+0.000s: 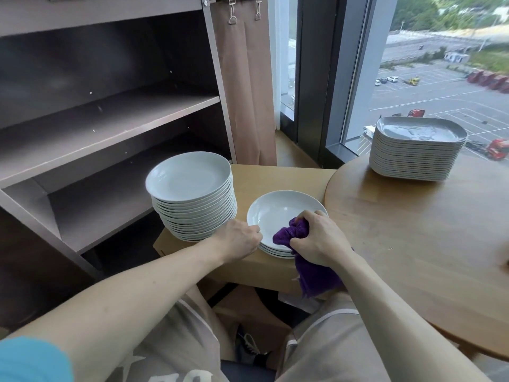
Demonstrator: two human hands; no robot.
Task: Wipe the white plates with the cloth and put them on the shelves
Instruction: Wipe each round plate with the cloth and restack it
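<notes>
Bare forearms (137, 282) reach fwd, left hand (239, 238) pinching rim of top plate (278, 213) on desk (264, 177) at 12 o'clock, right hand (316, 238) gripping cloth (286, 232) on it, mid-wipe; next prob lift plate to shelves (110, 114) at 10 o'clock, firm hold.

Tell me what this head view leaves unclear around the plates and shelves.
Head view:
- Plate count in the short stack: near edge covered by the left hand, right hand and purple cloth.
- Which plate the left hand grips: fingertips behind its knuckles.
- Shelves, top compartment: cut off by the upper edge.
- Under the low table: dark, behind the legs.
</notes>
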